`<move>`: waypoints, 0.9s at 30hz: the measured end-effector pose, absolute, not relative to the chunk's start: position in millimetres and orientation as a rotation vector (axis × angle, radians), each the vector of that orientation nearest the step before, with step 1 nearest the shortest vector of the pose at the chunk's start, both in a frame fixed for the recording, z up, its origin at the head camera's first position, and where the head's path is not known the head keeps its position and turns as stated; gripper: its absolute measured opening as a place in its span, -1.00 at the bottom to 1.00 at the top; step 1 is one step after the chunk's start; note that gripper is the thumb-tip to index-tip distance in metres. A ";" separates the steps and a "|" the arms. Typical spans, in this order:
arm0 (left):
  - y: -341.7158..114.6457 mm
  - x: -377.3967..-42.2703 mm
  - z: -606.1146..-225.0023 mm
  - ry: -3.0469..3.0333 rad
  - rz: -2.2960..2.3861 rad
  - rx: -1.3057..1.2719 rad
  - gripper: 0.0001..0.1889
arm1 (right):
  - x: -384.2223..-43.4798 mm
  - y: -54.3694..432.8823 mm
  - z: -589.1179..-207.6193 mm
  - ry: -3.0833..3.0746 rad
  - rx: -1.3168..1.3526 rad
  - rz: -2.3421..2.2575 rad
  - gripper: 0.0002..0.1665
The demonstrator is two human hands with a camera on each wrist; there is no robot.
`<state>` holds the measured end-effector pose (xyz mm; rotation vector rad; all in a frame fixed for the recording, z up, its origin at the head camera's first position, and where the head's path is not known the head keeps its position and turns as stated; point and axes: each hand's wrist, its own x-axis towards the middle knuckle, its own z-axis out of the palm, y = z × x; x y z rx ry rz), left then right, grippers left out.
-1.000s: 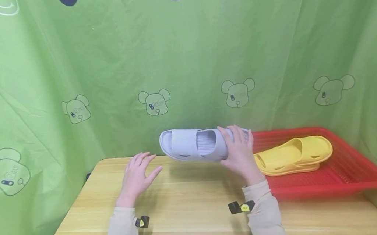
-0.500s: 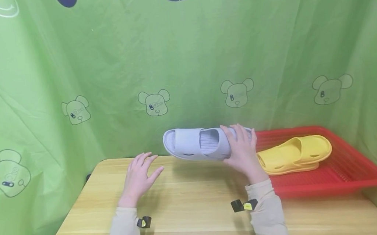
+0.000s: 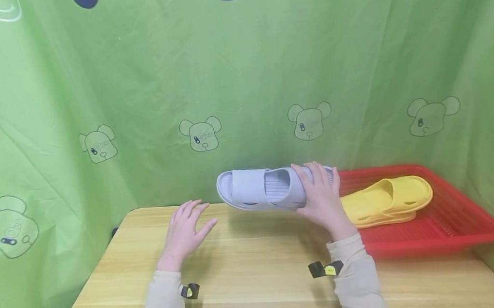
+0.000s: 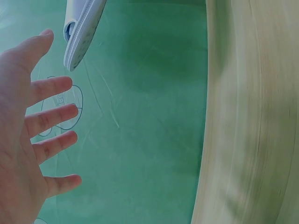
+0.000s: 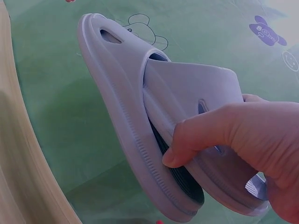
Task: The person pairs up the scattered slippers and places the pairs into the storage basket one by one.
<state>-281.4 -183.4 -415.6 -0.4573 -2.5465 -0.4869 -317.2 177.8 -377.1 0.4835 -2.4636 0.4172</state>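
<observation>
A pair of pale lavender slippers (image 3: 249,187), one tucked into the other, hangs above the far part of the table. My right hand (image 3: 324,205) grips them at their right end. In the right wrist view, the thumb (image 5: 187,140) presses the side of the inner slipper (image 5: 187,84), while the outer slipper (image 5: 112,70) reaches up and left. My left hand (image 3: 184,231) hovers to the left of the pair with its fingers spread, holding nothing. The slippers' tip (image 4: 81,46) shows just beyond its thumb in the left wrist view, apart from the fingers.
A red basket (image 3: 437,245) stands at the right of the wooden table (image 3: 248,279). Yellow slippers (image 3: 375,204) lie in it, stacked, partly behind my right hand. A green curtain (image 3: 240,67) with bear-head drawings hangs behind the table and along both sides.
My right hand has moved a little to the right with the lavender slippers. The left hand has drifted slightly right too, still spread. The yellow slippers have stayed in the basket.
</observation>
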 end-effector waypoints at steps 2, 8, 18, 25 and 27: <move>-182.2 -281.8 -415.5 -2.551 -0.483 -0.462 -0.43 | -317.0 179.6 -376.5 -2.467 0.483 0.411 0.37; -177.9 -282.6 -417.5 -2.572 -0.481 -0.466 -0.41 | -315.0 187.0 -374.7 -2.474 0.483 0.402 0.37; -168.7 -282.0 -420.1 -2.573 -0.442 -0.497 -0.39 | -313.1 203.0 -373.6 -2.454 0.472 0.386 0.35; -160.2 -281.7 -422.5 -2.565 -0.406 -0.535 -0.38 | -311.1 214.7 -372.2 -2.466 0.453 0.385 0.37; -157.9 -281.2 -423.0 -2.576 -0.399 -0.537 -0.37 | -310.4 217.8 -371.7 -2.471 0.451 0.385 0.37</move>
